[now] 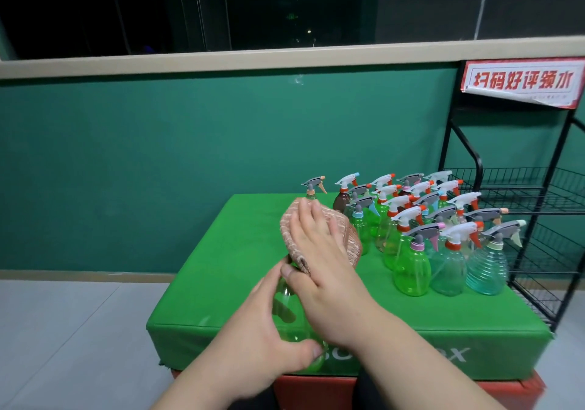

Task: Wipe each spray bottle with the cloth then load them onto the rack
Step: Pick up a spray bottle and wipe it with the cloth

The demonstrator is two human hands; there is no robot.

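Note:
My left hand (269, 337) grips the body of a green spray bottle (289, 311), which I hold tilted away from me above the front of the green table (221, 267). Its grey trigger head with an orange nozzle (314, 185) sticks out beyond a pinkish-brown cloth (294, 242). My right hand (319, 257) lies on the cloth with straight fingers, pressing it against the bottle's upper half. Several other spray bottles (433, 229), green, teal and brown, stand in rows on the right half of the table.
A black wire rack (522, 188) with bare shelves stands right of the table, under a red and white sign (519, 82). A green wall runs behind. Grey floor lies to the left.

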